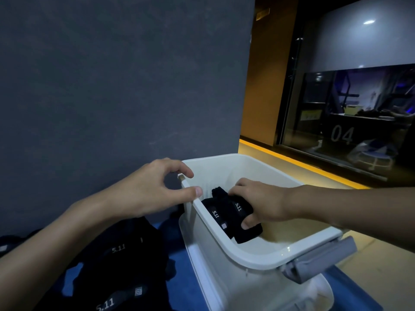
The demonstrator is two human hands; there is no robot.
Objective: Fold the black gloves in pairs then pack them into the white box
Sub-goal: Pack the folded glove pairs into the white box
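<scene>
1. From my feed, the white box (242, 251) sits on a blue surface (173, 292), open at the top, with a grey latch (323, 259) at its near end.
2. Inside the box, against the left wall, I see a folded pair of black gloves (221, 217) with "5.11" labels facing up.
3. My right hand (262, 203) reaches into the box and grips that pair, fingers curled over its top and thumb under its near side.
4. My left hand (146, 189) rests at the box's left rim, fingers loosely curved, thumb tip touching the rim, holding nothing.
5. A heap of loose black gloves (116, 261) lies outside the box, on its left.
</scene>
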